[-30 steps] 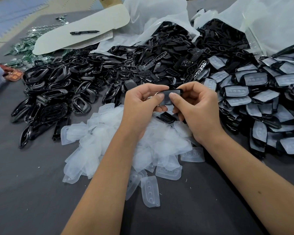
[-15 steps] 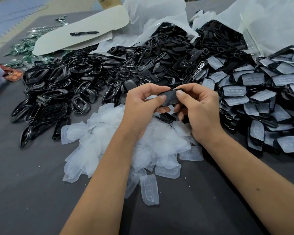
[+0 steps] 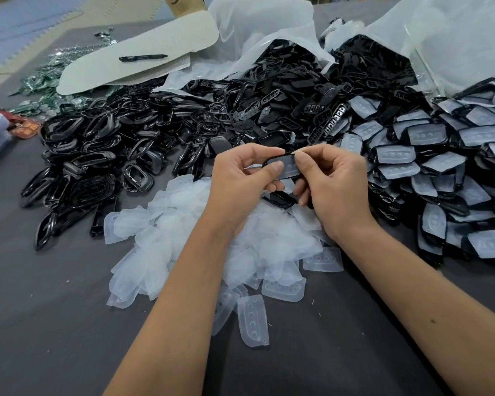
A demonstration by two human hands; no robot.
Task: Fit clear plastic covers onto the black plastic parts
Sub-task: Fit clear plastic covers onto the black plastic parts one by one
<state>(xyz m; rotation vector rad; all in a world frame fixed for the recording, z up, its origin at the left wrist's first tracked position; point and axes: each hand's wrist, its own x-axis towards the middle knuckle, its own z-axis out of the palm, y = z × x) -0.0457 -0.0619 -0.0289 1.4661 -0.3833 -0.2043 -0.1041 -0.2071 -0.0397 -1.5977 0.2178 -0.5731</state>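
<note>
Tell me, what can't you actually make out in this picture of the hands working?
Head view only:
- Part held by left hand and right hand: thumbs hide whether its clear cover is fully seated.
- Clear covers pile: forearms hide its middle.
- Covered parts pile: cut off by the right edge.
- Pen: print too small.

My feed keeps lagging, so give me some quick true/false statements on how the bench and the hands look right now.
1. Both hands hold one black part with a clear cover on it. True: left hand, right hand.
2. The loose clear covers lie heaped under the hands. True.
3. The finished covered parts are piled at the left. False: they lie at the right.
4. A pen lies on the pale board. True.
5. The white bags are sealed. False: black parts spill from their open mouths.
</note>
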